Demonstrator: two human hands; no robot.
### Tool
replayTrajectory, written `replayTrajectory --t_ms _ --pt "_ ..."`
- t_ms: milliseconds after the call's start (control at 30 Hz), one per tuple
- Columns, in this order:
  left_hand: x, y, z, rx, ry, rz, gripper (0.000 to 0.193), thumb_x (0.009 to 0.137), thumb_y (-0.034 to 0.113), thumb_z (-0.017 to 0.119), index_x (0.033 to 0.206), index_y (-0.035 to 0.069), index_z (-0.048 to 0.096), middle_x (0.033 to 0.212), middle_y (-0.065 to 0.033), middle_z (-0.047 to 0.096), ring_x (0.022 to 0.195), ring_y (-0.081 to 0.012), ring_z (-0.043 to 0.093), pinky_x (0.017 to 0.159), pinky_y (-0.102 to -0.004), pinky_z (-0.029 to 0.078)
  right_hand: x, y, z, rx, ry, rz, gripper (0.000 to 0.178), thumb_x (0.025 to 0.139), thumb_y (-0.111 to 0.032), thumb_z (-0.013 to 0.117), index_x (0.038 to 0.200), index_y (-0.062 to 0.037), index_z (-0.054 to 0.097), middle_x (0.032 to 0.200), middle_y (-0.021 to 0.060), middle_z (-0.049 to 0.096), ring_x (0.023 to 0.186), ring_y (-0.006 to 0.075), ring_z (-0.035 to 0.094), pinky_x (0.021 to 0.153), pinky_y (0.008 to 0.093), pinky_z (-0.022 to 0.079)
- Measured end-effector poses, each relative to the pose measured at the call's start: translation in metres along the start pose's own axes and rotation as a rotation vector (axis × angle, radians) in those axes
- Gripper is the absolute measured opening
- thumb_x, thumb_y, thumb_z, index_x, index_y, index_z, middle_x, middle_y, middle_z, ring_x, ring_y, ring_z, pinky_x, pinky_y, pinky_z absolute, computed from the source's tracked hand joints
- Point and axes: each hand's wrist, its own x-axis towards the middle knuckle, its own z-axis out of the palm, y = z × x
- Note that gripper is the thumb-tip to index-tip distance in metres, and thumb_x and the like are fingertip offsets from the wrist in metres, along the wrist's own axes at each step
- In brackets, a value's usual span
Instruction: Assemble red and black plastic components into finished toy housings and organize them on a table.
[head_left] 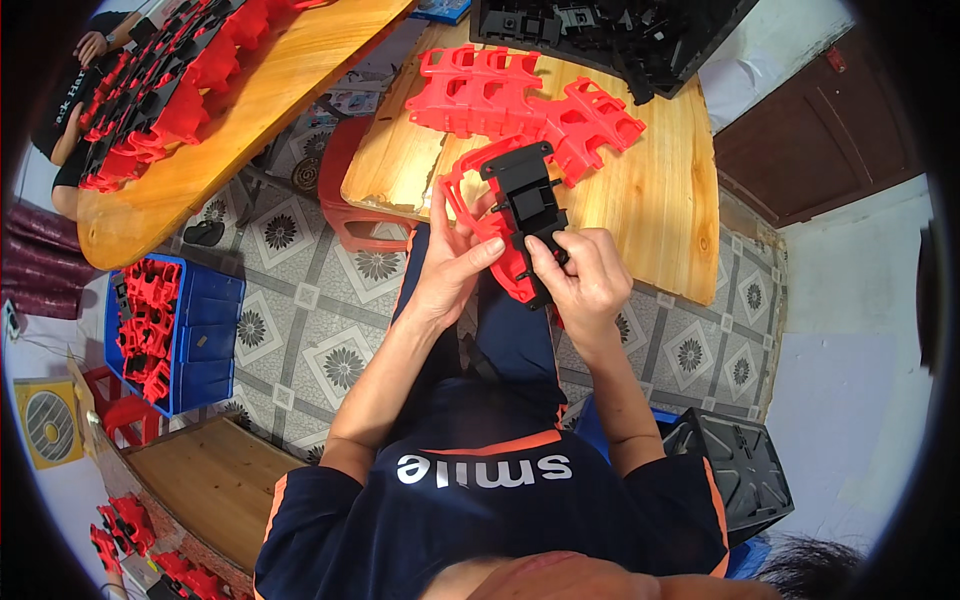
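Observation:
My left hand [452,262] is wrapped around the curved rim of a red plastic frame [516,272], its thumb pressing on the near side. Set against that frame is a black plastic part [519,170] with a blocky raised middle and small pegs along its edge. My right hand [590,282] pinches the lower end of this black part between thumb and bent fingers. Both pieces are tilted above my lap at the table's near edge. Just beyond them, several red slotted frames [480,92] lie on the wooden table [655,210].
A black crate [690,60] of black parts stands at the table's far side. At left, another wooden table [230,135] bears red-and-black assemblies beside another person [62,110]. A blue crate [208,335] of red parts, a red stool [345,185] and a dark crate [745,470] stand around me.

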Motion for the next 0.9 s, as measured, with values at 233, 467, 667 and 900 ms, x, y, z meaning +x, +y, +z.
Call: replayTrajectory --t_ms 233,467,667,900 --pt "-0.005 0.002 0.0 0.014 -0.019 0.013 0.112 0.081 -0.004 0.07 0.154 0.023 -0.01 0.149 -0.0154 0.031 0.132 -0.0257 0.042 0.107 -0.0414 0.038 0.0 -0.008 0.005 0.009 0.004 -0.031 0.026 0.07 -0.011 0.085 0.083 -0.0019 0.064 0.075 0.0066 0.059 0.048 0.0123 0.049 0.042 0.0267 0.04" --pt "-0.009 0.004 0.0 -0.012 -0.094 0.005 0.11 0.082 -0.003 0.066 0.153 0.023 -0.014 0.152 -0.0146 0.027 0.136 -0.026 0.038 0.108 -0.041 0.036 -0.009 -0.008 0.008 -0.04 -0.016 -0.047 0.029 0.07 -0.013 0.085 0.085 -0.0027 0.063 0.075 0.0064 0.059 0.05 0.0155 0.052 0.045 0.0281 0.043" --pt "0.003 -0.003 0.022 0.054 0.057 -0.008 0.107 0.085 0.008 0.066 0.153 0.022 -0.015 0.153 -0.0157 0.025 0.136 -0.0267 0.036 0.111 -0.0412 0.032 0.008 0.026 0.014 0.111 -0.041 0.015 0.035 0.075 -0.023 0.081 0.096 -0.0015 0.063 0.081 0.01 0.059 0.064 0.0243 0.061 0.059 0.0309 0.049" --pt "-0.009 0.015 -0.005 0.57 0.147 0.342 0.086 0.093 0.029 0.055 0.152 -0.002 0.001 0.15 -0.0198 0.025 0.139 -0.0249 0.027 0.114 -0.0353 0.023 0.042 0.001 0.077 0.99 -0.344 0.551 0.033 0.092 -0.024 0.066 0.112 0.0026 0.062 0.098 0.0048 0.063 0.089 0.0108 0.06 0.077 0.025 0.048"
